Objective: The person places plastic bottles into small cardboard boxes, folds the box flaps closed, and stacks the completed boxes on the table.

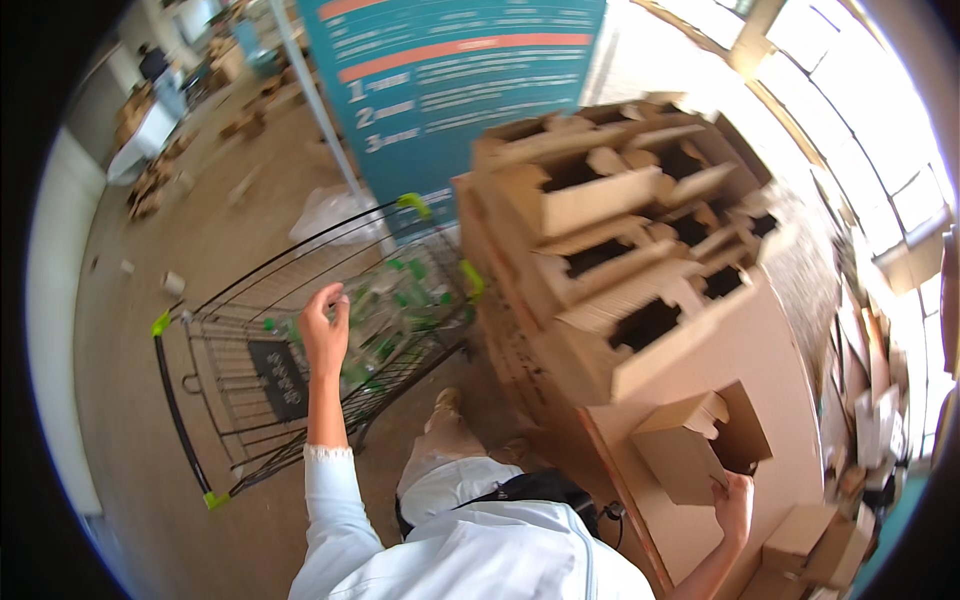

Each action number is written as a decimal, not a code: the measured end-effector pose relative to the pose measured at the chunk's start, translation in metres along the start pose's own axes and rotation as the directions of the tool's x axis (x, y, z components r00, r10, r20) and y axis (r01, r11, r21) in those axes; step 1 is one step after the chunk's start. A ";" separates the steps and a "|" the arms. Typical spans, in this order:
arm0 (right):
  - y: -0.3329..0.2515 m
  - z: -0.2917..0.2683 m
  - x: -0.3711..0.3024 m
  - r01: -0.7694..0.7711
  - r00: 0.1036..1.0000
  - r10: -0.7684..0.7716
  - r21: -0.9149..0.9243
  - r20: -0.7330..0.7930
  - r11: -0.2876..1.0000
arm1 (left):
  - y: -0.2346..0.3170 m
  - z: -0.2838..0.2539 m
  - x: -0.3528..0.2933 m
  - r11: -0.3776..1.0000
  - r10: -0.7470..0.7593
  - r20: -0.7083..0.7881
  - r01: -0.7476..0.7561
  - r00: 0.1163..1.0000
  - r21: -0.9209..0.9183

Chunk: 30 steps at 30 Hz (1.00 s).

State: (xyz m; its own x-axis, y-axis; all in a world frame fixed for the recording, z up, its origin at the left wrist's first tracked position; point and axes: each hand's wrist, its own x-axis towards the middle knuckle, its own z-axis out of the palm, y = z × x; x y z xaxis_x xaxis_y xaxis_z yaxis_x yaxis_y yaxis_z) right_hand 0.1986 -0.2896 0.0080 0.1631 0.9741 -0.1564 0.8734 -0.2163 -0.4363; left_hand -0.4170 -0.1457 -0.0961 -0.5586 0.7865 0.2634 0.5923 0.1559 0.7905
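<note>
My left hand [325,325] is raised over a black wire shopping cart [215,375]. Its fingers are loosely curled, the thumb a little apart, and nothing shows in them. Clear plastic bottles [390,305] with green caps and labels lie in the cart beneath it. At the lower right, my right hand [735,500] grips the near edge of an open cardboard box [675,455]. That box stands on a brown cardboard-topped surface [745,345], its dark opening facing up and to the right.
Several open cardboard boxes [600,205] with cut-out flaps are grouped on the surface's far part. Behind the cart stands a teal printed board [460,90]. More boxes [800,540] sit at the lower right. Cardboard scraps litter the floor at the far left, where a person [155,65] stands.
</note>
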 end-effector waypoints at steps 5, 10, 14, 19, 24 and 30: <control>-0.005 0.007 0.022 -0.068 0.990 0.086 -0.152 0.111 0.986 | -0.160 -0.007 0.016 0.867 -0.404 0.144 0.327 0.903 0.377; 0.002 0.021 0.017 -0.096 0.995 0.090 -0.216 -0.039 0.972 | -0.267 0.031 0.044 0.820 -0.482 0.337 0.282 0.809 0.497; 0.077 0.022 0.004 -0.317 0.933 0.346 -0.226 0.099 0.921 | -0.293 0.109 0.071 0.856 -0.375 0.438 0.123 0.817 0.502; 0.110 0.027 -0.023 -0.429 0.896 0.441 0.167 -0.041 0.888 | -0.264 0.178 0.086 0.721 -0.557 0.449 0.138 0.698 0.679; 0.091 0.041 -0.036 -0.444 0.850 0.495 0.262 -0.178 0.857 | -0.261 0.203 0.081 0.566 -0.565 0.315 0.081 0.763 0.820; -0.008 0.036 -0.010 -0.250 0.968 0.234 -0.305 -0.086 0.919 | -0.227 0.196 0.083 0.656 -0.685 0.453 0.215 0.570 0.723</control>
State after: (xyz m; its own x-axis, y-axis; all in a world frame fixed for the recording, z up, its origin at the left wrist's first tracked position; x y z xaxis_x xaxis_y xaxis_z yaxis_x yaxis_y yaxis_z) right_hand 0.1734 -0.2996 -0.0187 0.4023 0.8982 -0.1773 0.9020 -0.4220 -0.0912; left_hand -0.4842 0.0019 -0.3623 -0.4617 0.6122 -0.6419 0.6887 0.7035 0.1756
